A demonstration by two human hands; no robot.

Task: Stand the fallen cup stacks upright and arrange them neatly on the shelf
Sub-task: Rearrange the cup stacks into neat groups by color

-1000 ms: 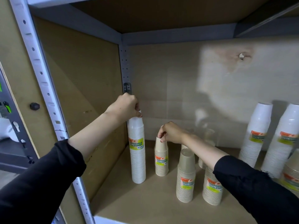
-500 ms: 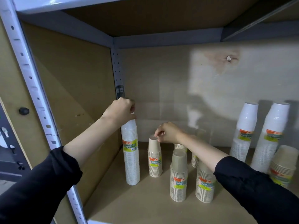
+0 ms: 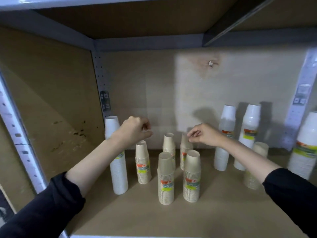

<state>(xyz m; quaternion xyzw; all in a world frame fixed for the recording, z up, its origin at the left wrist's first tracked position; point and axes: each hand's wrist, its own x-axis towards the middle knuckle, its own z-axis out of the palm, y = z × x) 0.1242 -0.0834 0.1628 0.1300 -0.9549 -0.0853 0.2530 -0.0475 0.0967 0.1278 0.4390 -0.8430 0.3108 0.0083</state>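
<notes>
A tall white cup stack (image 3: 118,170) stands upright at the shelf's left. To its right stand several short beige stacks with orange-green labels: one (image 3: 142,162) beside it, two in front (image 3: 165,179) (image 3: 192,176), two behind (image 3: 169,145) (image 3: 184,152). My left hand (image 3: 135,130) hovers above the short beige stack, fingers loosely curled, holding nothing. My right hand (image 3: 204,134) hangs over the rear right beige stack, fingers apart, holding nothing.
Two tall white stacks (image 3: 224,136) (image 3: 247,136) stand at the back right, with a beige stack (image 3: 257,165) in front and another white stack (image 3: 305,148) at the far right. Cardboard lines the shelf floor (image 3: 214,213) and walls. A metal upright (image 3: 22,143) runs down the left.
My left hand let go of the tall white stack and moved right. My right hand left the short beige stack and moved right. The view shifted right.
</notes>
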